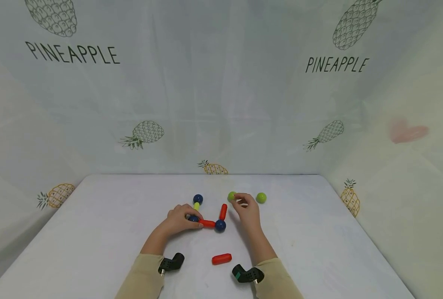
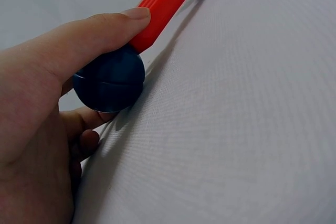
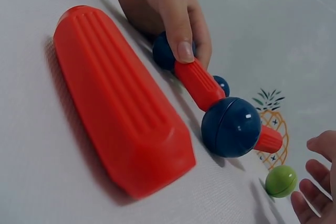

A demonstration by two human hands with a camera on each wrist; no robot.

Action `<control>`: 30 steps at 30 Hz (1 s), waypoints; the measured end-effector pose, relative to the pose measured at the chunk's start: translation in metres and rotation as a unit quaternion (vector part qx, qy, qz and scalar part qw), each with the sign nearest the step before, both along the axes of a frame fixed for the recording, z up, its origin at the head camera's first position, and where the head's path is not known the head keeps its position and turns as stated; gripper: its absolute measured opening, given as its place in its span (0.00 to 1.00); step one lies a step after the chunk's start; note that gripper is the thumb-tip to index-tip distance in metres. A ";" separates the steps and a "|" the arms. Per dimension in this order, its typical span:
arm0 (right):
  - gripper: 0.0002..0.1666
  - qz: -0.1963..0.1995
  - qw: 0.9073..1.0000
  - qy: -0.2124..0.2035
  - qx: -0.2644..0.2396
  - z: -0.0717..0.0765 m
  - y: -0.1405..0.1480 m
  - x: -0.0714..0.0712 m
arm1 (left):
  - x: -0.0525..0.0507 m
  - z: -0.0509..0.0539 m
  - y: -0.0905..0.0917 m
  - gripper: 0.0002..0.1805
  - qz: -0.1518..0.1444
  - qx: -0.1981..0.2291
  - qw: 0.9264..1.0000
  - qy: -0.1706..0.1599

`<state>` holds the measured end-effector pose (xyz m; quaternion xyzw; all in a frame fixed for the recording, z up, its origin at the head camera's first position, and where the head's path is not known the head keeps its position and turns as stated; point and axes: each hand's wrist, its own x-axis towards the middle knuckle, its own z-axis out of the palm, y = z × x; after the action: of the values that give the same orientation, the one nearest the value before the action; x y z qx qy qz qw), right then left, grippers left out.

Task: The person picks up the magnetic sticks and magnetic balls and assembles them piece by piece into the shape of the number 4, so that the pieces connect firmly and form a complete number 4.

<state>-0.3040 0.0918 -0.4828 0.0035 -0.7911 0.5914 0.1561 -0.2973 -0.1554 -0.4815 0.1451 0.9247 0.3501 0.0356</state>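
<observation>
Blue balls and short rods from a building toy are joined in a bent chain. My left hand (image 1: 180, 218) grips one end of a red rod (image 1: 208, 224) and the blue ball (image 2: 108, 82) joined to it, thumb on the rod. That rod runs to a corner blue ball (image 1: 220, 225), from which a second red rod (image 1: 223, 211) points away. A yellow-green rod (image 1: 196, 206) leads to a far blue ball (image 1: 198, 199). Beside a green ball (image 1: 231, 196) is my right hand (image 1: 248, 211), its fingers loosely bent; the right wrist view shows a gap between them and the ball (image 3: 281, 181).
Another green ball (image 1: 261, 197) lies to the right of my right hand. Nearer me, a loose red rod (image 1: 221, 259) lies between my forearms. The white-covered table (image 1: 318, 249) meets a pineapple-printed cloth (image 1: 221, 95) at its back edge.
</observation>
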 end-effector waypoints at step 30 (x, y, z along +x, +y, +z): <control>0.18 -0.009 0.996 -0.084 0.033 0.004 0.004 -0.024 | 0.004 0.002 0.000 0.07 -0.006 0.002 1.000 0.017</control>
<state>-0.3276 0.0958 -0.4788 -0.0481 -0.8205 0.5616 0.0948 -0.2930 -0.1557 -0.4793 0.1563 0.9237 0.3491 0.0215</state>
